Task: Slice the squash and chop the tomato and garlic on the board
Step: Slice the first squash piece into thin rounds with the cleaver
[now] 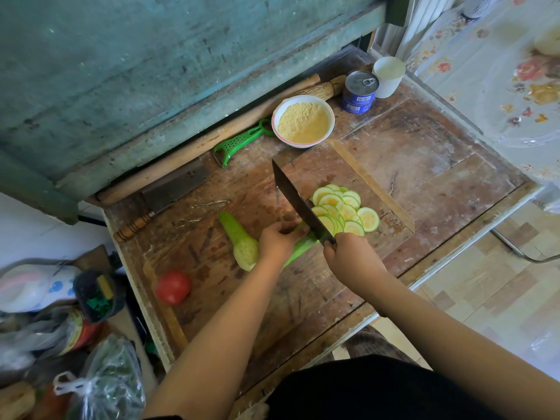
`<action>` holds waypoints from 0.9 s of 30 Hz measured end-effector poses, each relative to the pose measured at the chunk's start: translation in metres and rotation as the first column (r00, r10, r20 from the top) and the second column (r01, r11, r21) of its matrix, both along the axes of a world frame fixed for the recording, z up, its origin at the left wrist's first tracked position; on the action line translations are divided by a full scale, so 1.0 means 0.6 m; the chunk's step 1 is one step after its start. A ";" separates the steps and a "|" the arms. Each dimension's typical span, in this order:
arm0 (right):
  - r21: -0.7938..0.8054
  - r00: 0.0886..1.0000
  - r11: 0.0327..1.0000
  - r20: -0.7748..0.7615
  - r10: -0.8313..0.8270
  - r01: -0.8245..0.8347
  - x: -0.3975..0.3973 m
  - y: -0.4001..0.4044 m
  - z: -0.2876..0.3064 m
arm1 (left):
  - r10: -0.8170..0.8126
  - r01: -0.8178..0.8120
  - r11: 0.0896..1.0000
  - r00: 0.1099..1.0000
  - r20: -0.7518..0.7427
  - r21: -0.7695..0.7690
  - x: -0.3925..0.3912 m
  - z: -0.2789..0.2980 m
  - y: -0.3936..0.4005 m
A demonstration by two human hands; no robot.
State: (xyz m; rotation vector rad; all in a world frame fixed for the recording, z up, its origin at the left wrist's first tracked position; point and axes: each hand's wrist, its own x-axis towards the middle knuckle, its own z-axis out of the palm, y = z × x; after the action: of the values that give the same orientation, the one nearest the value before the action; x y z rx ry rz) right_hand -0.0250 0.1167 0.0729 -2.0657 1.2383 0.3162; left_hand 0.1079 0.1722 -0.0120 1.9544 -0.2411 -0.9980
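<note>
Gripping squash (298,248) under L hand (277,242); R hand (348,253) holds knife (298,203).

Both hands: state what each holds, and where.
Right hand grips the knife by its handle; left hand holds the squash near its cut end.
</note>
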 end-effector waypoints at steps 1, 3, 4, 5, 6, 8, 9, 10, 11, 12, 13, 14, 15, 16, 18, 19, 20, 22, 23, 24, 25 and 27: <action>0.002 1.000 1.000 -0.005 -0.001 0.001 0.001 0.000 -0.003 | -0.001 0.001 1.000 1.000 -0.001 0.002 0.000 -0.001 0.000; 0.003 1.000 1.000 -0.017 0.005 -0.005 0.005 0.000 -0.009 | 0.000 0.000 1.000 1.000 -0.001 0.005 0.001 -0.002 -0.001; 0.008 1.000 1.000 -0.022 0.005 -0.005 0.007 0.001 -0.012 | 0.002 -0.002 1.000 1.000 -0.002 0.012 0.002 -0.003 0.000; 0.015 1.000 1.000 -0.025 -0.001 0.001 0.009 0.001 -0.015 | 0.000 0.000 1.000 1.000 -0.002 0.017 0.002 -0.003 0.000; 0.025 1.000 1.000 -0.030 -0.008 0.009 0.011 0.000 -0.017 | -0.004 0.004 1.000 1.000 0.002 0.019 0.002 -0.002 0.000; 0.045 0.999 0.999 -0.045 -0.020 0.022 0.016 -0.001 -0.023 | -0.014 0.014 1.000 1.000 0.019 0.019 0.000 -0.001 0.000; 0.053 0.998 0.998 -0.054 -0.021 0.024 0.018 -0.001 -0.025 | -0.015 0.014 1.000 0.999 0.029 0.021 -0.001 -0.001 0.001; 0.055 0.998 0.998 -0.060 -0.022 0.026 0.018 0.001 -0.026 | -0.018 0.017 1.000 0.999 0.041 0.019 -0.001 0.000 0.001; 0.052 0.998 0.998 -0.062 -0.023 0.026 0.018 0.003 -0.028 | -0.025 0.024 1.000 0.998 0.052 0.021 -0.001 0.001 0.002; 0.046 0.998 0.999 -0.055 -0.024 0.026 0.016 0.004 -0.029 | -0.043 0.042 0.999 0.997 0.063 0.024 0.000 0.003 0.002; 0.040 0.999 0.999 -0.046 -0.026 0.028 0.013 0.005 -0.031 | -0.065 0.063 0.998 0.995 0.070 0.030 0.000 0.004 0.003; 0.040 0.999 0.999 -0.035 -0.031 0.032 0.011 0.004 -0.030 | -0.084 0.082 0.996 0.994 0.069 0.034 0.000 0.006 0.003; 0.047 0.999 0.998 -0.022 -0.043 0.044 0.009 0.002 -0.029 | -0.097 0.095 0.995 0.993 0.061 0.038 0.001 0.008 0.004; 0.054 0.998 0.997 -0.006 -0.055 0.056 0.007 0.000 -0.028 | -0.111 0.108 0.993 0.993 0.052 0.047 0.001 0.010 0.004; 0.056 0.997 0.996 0.030 -0.070 0.069 0.001 -0.003 -0.018 | -0.130 0.127 0.990 0.991 0.044 0.065 0.004 0.010 0.006; 0.049 0.996 0.997 0.047 -0.070 0.067 -0.003 -0.002 -0.013 | -0.131 0.128 0.989 0.990 0.041 0.069 0.004 0.007 0.007; 0.037 0.996 0.998 0.064 -0.062 0.059 -0.006 -0.001 -0.006 | -0.127 0.125 0.990 0.991 0.038 0.065 0.004 0.006 0.007; 0.006 0.996 0.999 0.076 -0.036 0.036 -0.012 0.004 0.005 | -0.096 0.095 0.995 0.995 0.017 0.034 0.004 0.006 0.007; -0.005 0.997 1.000 0.073 -0.026 0.027 -0.014 0.006 0.009 | -0.079 0.079 0.997 0.997 0.007 0.018 0.003 0.005 0.007; -0.010 0.997 1.000 0.071 -0.022 0.023 -0.015 0.007 0.012 | -0.071 0.071 0.997 0.997 -0.001 0.008 0.003 0.006 0.007; -0.011 0.997 1.000 0.071 -0.022 0.023 -0.016 0.007 0.014 | -0.066 0.066 0.998 0.998 -0.005 0.006 0.002 0.006 0.007; -0.013 0.997 1.000 0.073 -0.024 0.025 -0.017 0.008 0.017 | -0.063 0.063 0.998 0.998 -0.003 0.005 0.002 0.007 0.006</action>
State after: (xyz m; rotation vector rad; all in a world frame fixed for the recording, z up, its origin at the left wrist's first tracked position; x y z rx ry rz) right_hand -0.0350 0.1217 0.0834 -2.0534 1.2245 0.2193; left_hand 0.1088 0.1757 -0.0079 1.9598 -0.3003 -1.0432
